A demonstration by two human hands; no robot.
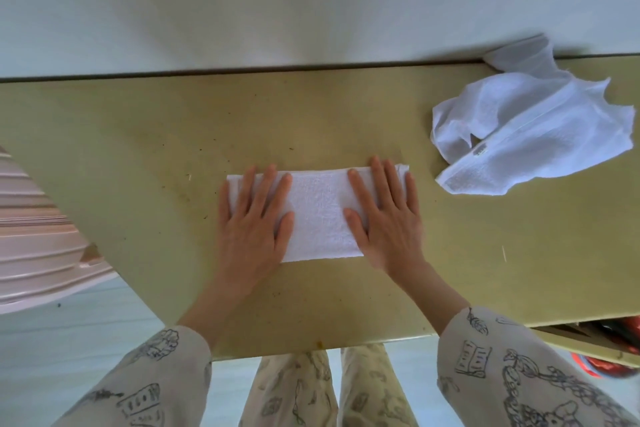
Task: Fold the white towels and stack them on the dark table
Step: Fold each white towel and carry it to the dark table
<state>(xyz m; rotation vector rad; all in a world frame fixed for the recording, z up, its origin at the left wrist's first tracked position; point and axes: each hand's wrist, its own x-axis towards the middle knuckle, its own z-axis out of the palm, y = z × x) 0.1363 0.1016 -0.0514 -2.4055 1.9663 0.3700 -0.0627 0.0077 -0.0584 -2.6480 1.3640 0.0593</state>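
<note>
White folded towel [318, 215] at table [156, 135] centre; left hand [254, 218] & right hand [382, 215] pressed flat on its ends, fingers straight, gripping nothing. Crumpled towel [530, 128] far right.

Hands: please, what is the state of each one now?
Left hand: open, pressing flat on the folded towel.
Right hand: open, pressing flat on it too.
</note>
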